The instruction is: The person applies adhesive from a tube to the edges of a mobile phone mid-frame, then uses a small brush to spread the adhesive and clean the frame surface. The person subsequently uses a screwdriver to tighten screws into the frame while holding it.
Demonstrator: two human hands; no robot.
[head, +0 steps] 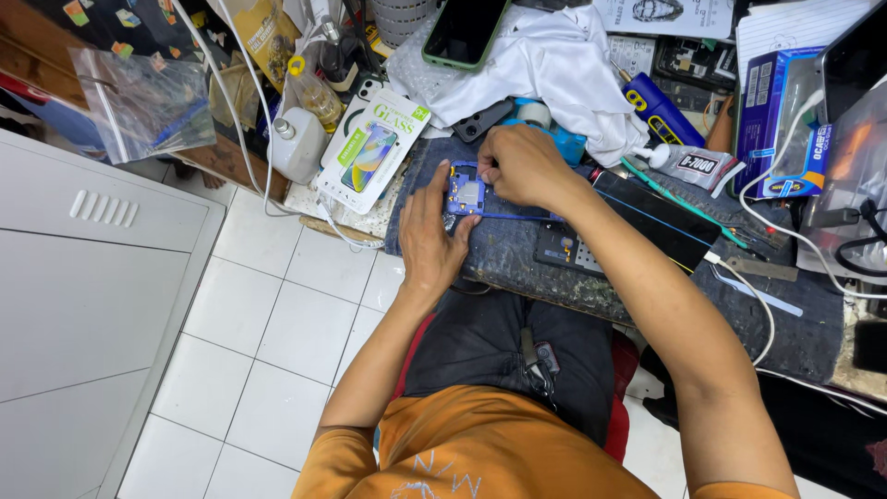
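Your left hand (pixel 427 236) lies flat on the dark, scuffed work mat (pixel 517 259), fingers stretched narrow and together, their tips pressing the left edge of the small blue phone frame (pixel 465 189). Your right hand (pixel 519 166) is curled over the frame's right side, thumb and forefinger pinched close; whether they grip a tool or part you cannot tell. The frame sits on the mat just beyond your knees, its plastic rim blue around a grey metal middle.

At nine o'clock from the frame leans a flat white card package (pixel 373 148) with green lettering and a picture of a phone. Past that, at ten o'clock, stands a squat translucent plastic bottle (pixel 296 143). At twelve o'clock a crumpled white cloth (pixel 554 65) carries a green-cased phone (pixel 465 30), screen dark. At three o'clock lies a black glass panel (pixel 661 222), glossy and rectangular, and beyond it a soft clear glue tube (pixel 688 164) with a black label. Farther, at two o'clock, stands a blue cardboard box (pixel 774 111). A clear plastic bag (pixel 139 102) hangs far out at ten o'clock.
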